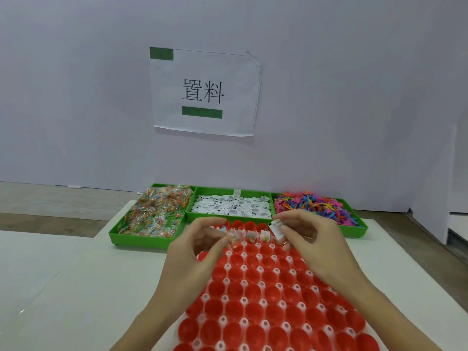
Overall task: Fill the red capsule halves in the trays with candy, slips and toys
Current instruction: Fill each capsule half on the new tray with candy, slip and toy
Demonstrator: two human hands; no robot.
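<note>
Your white plastic tray of round red capsule halves (266,287) lies open-side up at 6 o'clock; only the far row holds clear candy packets (253,235). One white printed slip (277,228) stands at 1 o'clock.

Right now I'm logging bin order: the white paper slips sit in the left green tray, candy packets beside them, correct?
Not quite: the head view shows the white paper slips in the middle green tray; the candy packets beside them fill the left one.
</note>
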